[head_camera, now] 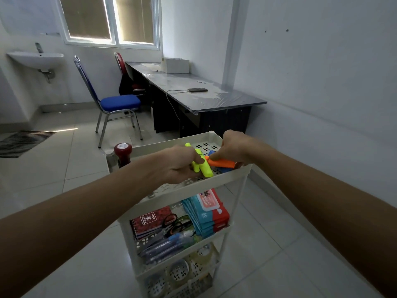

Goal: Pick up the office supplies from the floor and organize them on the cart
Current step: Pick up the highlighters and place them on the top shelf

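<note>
Blue chair beside desk

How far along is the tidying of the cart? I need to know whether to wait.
Well along. The middle shelf of the white plastic cart already holds a red notebook, scissors and pens; lower shelves hold clear tape rolls. In hand: the left hand grips yellow-green highlighters, the right hand an orange highlighter, over the top shelf. No supplies show on the visible floor.

Over the cart's top tray, my left hand grips yellow highlighters; my right hand pinches an orange highlighter.
</note>
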The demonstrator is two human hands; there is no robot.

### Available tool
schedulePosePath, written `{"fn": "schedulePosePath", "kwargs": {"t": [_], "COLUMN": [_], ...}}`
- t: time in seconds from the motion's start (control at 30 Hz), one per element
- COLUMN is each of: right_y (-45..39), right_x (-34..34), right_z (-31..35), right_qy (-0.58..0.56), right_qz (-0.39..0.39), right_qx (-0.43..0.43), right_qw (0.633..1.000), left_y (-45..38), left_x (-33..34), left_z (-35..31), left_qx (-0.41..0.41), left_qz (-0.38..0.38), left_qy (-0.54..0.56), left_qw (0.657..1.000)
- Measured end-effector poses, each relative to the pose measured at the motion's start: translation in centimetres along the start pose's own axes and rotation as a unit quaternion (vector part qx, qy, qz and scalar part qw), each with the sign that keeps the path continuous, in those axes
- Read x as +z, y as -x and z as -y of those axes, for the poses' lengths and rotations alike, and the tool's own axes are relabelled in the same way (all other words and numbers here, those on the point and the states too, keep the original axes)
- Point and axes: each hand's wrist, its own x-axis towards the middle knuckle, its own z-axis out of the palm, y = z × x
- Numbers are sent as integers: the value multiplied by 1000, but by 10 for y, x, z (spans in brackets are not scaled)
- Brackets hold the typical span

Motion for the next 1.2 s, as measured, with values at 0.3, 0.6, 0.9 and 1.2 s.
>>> {"fn": "schedulePosePath", "kwargs": {"t": [0.3,0.6,0.9,1.2], "right_y": [-6,-2,-6,-18], "right_x": [10,17,13,17], "right_z": [-4,4,9,-11], "right_qy": [-20,-87,-108,-138], "right_qz": [6,40,82,-26], "right_qx": [-8,-37,-40,-38], "right_qw": [1000,995,990,989], "left_y": [12,3,18,8], "left_x": [6,-21,-32,-28], "left_z": [2,7,-1,-1], "left_qx": [-58,19,35,21], "left_qz": [17,-62,-51,-33], "left_qy": [-100,-402,-479,-429], "left_qw": [993,913,875,902]}}
